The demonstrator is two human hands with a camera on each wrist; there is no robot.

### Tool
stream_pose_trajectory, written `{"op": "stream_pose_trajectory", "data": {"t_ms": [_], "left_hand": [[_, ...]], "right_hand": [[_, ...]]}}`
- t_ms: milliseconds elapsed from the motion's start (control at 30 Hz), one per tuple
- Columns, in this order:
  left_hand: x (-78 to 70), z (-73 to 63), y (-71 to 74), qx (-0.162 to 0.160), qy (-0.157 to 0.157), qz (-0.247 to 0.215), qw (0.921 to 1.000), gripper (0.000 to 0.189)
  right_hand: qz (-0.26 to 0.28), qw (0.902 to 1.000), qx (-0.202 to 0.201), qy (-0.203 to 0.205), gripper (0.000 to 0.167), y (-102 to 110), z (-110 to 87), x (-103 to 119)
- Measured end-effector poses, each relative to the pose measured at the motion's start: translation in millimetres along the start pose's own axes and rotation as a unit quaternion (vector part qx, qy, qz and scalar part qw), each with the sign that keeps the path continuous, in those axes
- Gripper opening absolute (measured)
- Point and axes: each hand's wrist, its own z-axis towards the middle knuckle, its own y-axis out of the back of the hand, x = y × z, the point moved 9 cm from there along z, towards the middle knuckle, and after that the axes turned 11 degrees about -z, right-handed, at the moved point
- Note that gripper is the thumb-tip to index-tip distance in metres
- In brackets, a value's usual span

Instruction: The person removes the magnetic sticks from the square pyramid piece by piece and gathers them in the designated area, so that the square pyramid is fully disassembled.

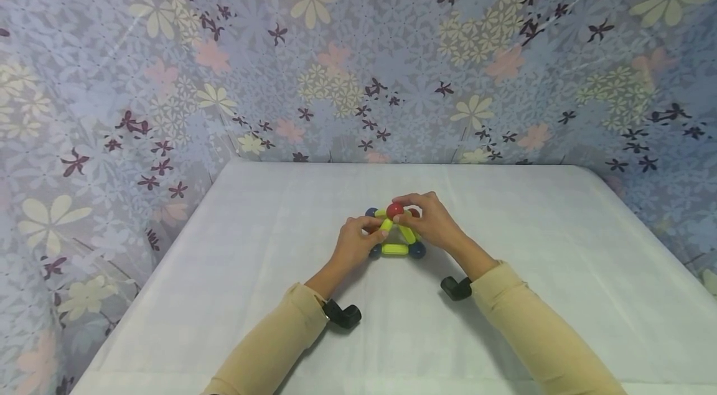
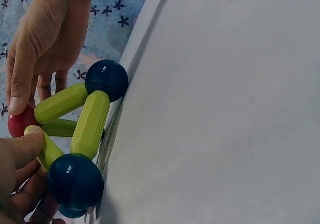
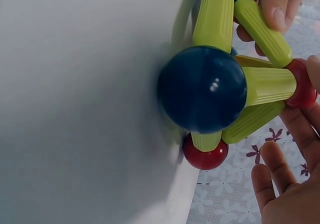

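Red ball (image 1: 394, 211) pinched atop rod frame (image 1: 408, 234)

The red ball is pinched by the right hand (image 1: 434, 221); a yellow-green rod (image 1: 387, 224) below it is held by the left hand (image 1: 354, 238). Two near, dark blue balls (image 1: 417, 250) are linked by another rod (image 1: 394, 249) (also yellow-green). The white table (image 1: 257, 246) is backed by a flowered backdrop (image 1: 347, 40).

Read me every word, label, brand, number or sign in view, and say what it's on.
None: no text shows on the rods, the balls or the white table.
The backdrop shows a flower pattern, no lettering.
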Motion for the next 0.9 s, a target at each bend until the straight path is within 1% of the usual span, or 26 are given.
{"op": "stream_pose_trajectory", "data": {"t_ms": [167, 400, 633, 800, 900], "left_hand": [[-1.3, -5.0, -0.9, 0.005, -0.004, 0.002, 1.0000, 0.027], [-2.5, -9.1, -0.7, 0.004, -0.010, 0.008, 0.9999, 0.027], [-3.2, -12.0, 0.4, -0.011, -0.013, 0.003, 0.9999, 0.024], [-3.9, -16.4, 4.1, -0.032, -0.008, -0.007, 0.9994, 0.024], [-4.0, -19.5, 6.7, -0.045, -0.014, -0.011, 0.9988, 0.025]], "right_hand": [[0.001, 1.0000, -0.004, 0.000, 0.043, -1, -5.1, 1], [0.000, 0.9998, -0.018, 0.014, 0.042, -1, -9.6, 7], [-0.016, 0.9994, -0.026, 0.015, 0.042, -1, -9.2, 9], [-0.013, 0.9992, -0.036, 0.013, 0.043, 0, -7.7, 6], [-0.013, 0.9990, -0.041, 0.012, 0.043, 1, -7.6, 4]]}}
